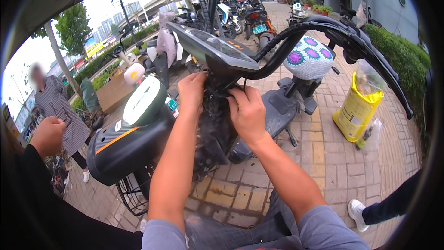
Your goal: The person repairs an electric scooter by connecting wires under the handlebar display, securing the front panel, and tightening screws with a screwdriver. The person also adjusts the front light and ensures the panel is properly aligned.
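Facing a dark scooter point(280, 107) pointing nearly straight this way and stretching lengthwise away to upper right on brick paving point(340, 176). Curling left hand point(192, 91) and right hand point(248, 111) narrowly beneath its display point(215, 48); not being able to tell any hold.

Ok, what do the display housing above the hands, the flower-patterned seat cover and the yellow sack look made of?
Display housing: probably hard plastic, satin grey, judging by its smooth molded edges. Seat cover: looks like crocheted yarn, matte, with visible stitch texture and round flower motifs. Yellow sack: likely plastic, slightly shiny and creased; woven or film, I can't tell.
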Motion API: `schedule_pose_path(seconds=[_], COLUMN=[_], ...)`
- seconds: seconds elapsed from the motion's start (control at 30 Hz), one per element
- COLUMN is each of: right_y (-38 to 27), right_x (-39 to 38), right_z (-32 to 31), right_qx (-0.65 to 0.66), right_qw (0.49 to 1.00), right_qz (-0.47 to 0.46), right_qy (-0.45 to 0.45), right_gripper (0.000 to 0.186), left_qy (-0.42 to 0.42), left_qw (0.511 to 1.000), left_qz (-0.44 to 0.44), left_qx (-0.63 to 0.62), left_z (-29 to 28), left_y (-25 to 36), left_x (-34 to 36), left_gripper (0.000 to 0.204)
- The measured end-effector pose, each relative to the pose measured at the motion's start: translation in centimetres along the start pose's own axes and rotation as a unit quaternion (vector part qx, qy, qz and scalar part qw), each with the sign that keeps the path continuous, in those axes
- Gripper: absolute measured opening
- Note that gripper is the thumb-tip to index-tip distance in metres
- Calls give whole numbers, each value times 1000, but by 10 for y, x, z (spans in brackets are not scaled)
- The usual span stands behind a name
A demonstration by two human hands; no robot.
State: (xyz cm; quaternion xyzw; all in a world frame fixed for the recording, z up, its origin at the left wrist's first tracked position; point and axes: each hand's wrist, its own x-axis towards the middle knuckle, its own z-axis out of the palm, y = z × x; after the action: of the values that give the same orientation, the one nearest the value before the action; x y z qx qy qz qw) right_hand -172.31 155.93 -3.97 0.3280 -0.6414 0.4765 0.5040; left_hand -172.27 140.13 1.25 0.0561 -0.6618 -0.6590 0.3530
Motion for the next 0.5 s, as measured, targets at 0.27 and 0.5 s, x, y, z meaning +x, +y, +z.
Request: schedule_pose_path(seconds=[0.27, 0.5], right_y=[0, 0], right_x=[-2, -2], right_z=[0, 4], right_qx=[-10, -23], right_qw=[1000, 999], right_qz=[-10, 49], right_qy=[-4, 5], right_gripper=[23, 17], left_qy=[-26, -63], left_qw=[999, 997], left_qz=[3, -3], left_qx=[22, -50], left_z=[-1, 4], left_y=[1, 9], left_x=[-2, -4], left_gripper=[21, 25])
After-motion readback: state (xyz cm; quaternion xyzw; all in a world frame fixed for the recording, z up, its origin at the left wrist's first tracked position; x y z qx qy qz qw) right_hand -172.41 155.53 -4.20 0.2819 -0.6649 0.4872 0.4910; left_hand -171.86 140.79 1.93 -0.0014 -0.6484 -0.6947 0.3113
